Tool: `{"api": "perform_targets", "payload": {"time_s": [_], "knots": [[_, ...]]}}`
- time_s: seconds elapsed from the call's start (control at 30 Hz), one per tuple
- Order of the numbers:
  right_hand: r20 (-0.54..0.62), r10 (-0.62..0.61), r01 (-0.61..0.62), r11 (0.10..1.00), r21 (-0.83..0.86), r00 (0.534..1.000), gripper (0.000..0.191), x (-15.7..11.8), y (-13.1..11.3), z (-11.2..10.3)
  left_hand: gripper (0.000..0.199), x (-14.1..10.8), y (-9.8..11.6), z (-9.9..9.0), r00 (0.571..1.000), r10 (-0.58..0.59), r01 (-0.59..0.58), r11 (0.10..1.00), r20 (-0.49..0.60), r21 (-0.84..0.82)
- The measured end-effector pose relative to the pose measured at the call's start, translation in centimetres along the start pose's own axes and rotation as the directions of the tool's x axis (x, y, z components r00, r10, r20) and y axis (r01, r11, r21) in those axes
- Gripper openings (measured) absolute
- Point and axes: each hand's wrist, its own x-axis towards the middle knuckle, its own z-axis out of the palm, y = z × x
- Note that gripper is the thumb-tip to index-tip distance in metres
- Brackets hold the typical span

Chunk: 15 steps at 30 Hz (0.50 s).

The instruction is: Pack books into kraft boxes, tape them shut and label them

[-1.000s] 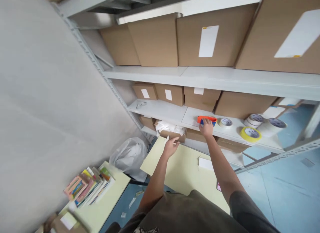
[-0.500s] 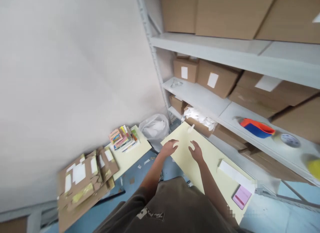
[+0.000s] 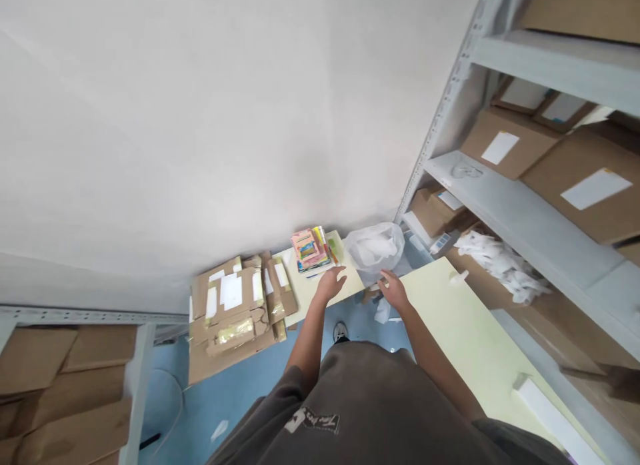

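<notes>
My left hand (image 3: 331,284) is held out with its thumb apart from the fingers and nothing in it, over the edge of a small pale yellow table (image 3: 353,283). Just beyond it on that table lies a stack of colourful books (image 3: 310,249). My right hand (image 3: 393,290) is also spread and holds nothing, in front of a clear plastic bag (image 3: 375,247) with white material inside. To its right is a long pale yellow table (image 3: 450,312), bearing a small white object (image 3: 459,277) and a long white box (image 3: 555,418).
Flattened cardboard (image 3: 230,318) is piled at the left end of the small table. Grey shelving (image 3: 540,205) with cardboard boxes stands on the right, and another rack (image 3: 137,398) at lower left. Paper scraps (image 3: 219,430) lie on the blue floor.
The view has turned left. My hands have moved from over the long table toward the book stack and plastic bag, both still open.
</notes>
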Motion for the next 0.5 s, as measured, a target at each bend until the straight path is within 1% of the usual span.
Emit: {"api": "perform_targets", "payload": {"time_s": [0.1,0.17,0.27,0.33,0.4,0.43,0.47,0.5], "knots": [[0.097,-0.041,0.039,0.999,0.023,0.994,0.049,4.2,-3.3,5.5,0.044,-0.1,-5.2,-2.9,0.991,-0.114,0.108,0.990,-0.074,-0.088],[0.153,-0.070,0.064,0.997,0.045,0.986,0.052,7.5,-5.9,8.9,0.045,-0.3,-8.2,-4.6,0.973,-0.194,0.169,0.968,-0.126,-0.183],[0.210,-0.112,0.101,0.993,0.062,0.971,0.056,12.6,-10.0,13.5,0.046,-0.2,-11.9,-7.0,0.926,-0.323,0.247,0.910,-0.194,-0.332],[0.227,-0.117,0.111,0.993,0.040,0.967,0.057,15.4,-12.4,16.2,0.050,0.2,-13.9,-8.2,0.885,-0.414,0.308,0.863,-0.214,-0.400],[0.265,-0.109,0.118,0.993,-0.020,0.958,0.057,17.1,-14.4,18.8,0.054,0.9,-15.5,-9.0,0.829,-0.510,0.368,0.807,-0.229,-0.463],[0.301,-0.105,0.129,0.990,-0.063,0.948,0.058,17.5,-15.3,20.0,0.054,1.3,-16.1,-9.2,0.801,-0.549,0.384,0.778,-0.240,-0.497],[0.346,-0.106,0.152,0.982,-0.111,0.932,0.058,17.6,-16.1,21.1,0.053,1.8,-16.6,-9.2,0.787,-0.563,0.378,0.763,-0.253,-0.524],[0.396,-0.110,0.186,0.970,-0.159,0.912,0.059,17.4,-16.9,22.2,0.051,2.3,-17.0,-9.2,0.782,-0.564,0.364,0.759,-0.265,-0.540]]}}
